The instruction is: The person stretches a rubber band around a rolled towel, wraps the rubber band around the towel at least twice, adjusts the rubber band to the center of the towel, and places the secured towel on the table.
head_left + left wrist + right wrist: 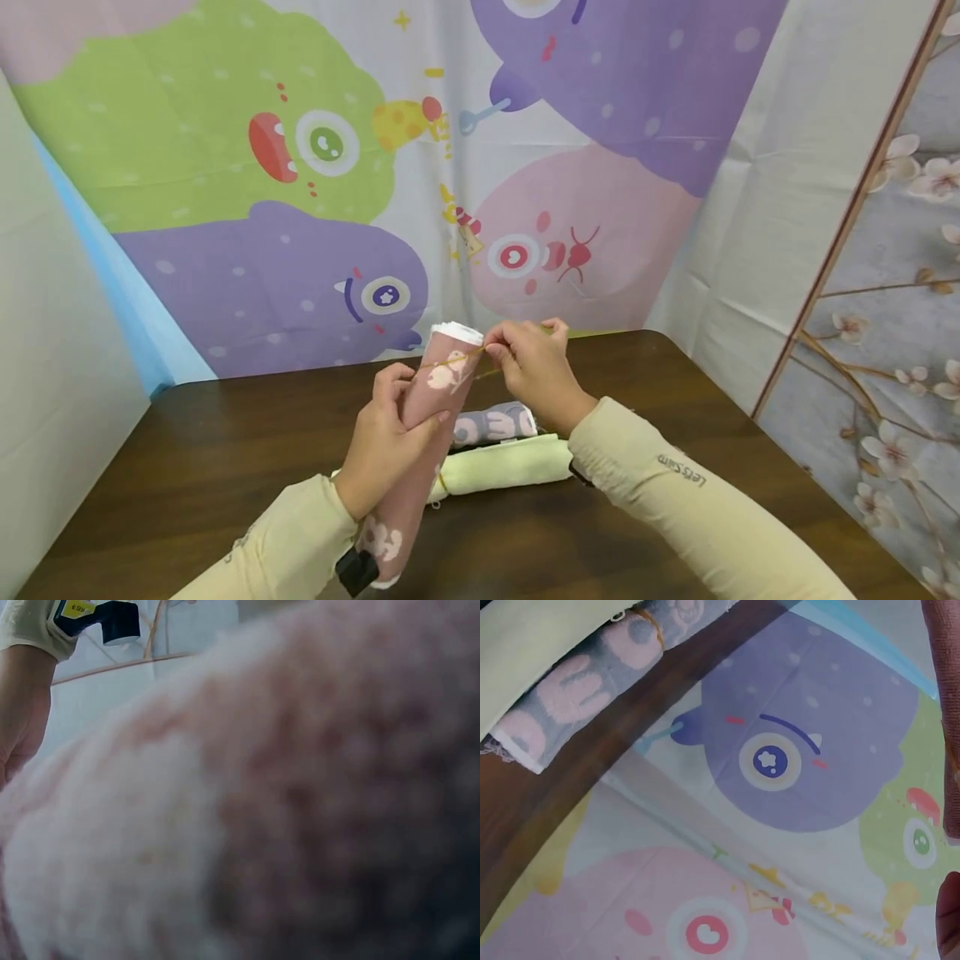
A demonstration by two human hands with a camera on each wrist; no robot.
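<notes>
A rolled pink towel (pixel 435 396) with white flower patterns stands tilted above the table in the head view, white edges showing at its top end. My left hand (pixel 386 450) grips it around the middle, thumb across the front. Near the top, a thin yellow-brown rubber band (pixel 450 362) crosses the roll. The fingertips of my right hand (pixel 536 367) pinch this band at the roll's right side and draw it outward. The towel (pixel 300 787) fills most of the left wrist view, blurred. At the right wrist view's edge, only part of the towel (pixel 941 712) and a fingertip (pixel 949 915) appear.
Behind the pink roll, a pale yellow-green rolled towel (pixel 510 465) lies on the brown table (pixel 225 467), banded near its left end. A grey-blue roll with pink letters (pixel 495 423) lies just beyond it. A cartoon-printed cloth (pixel 300 275) hangs behind the table.
</notes>
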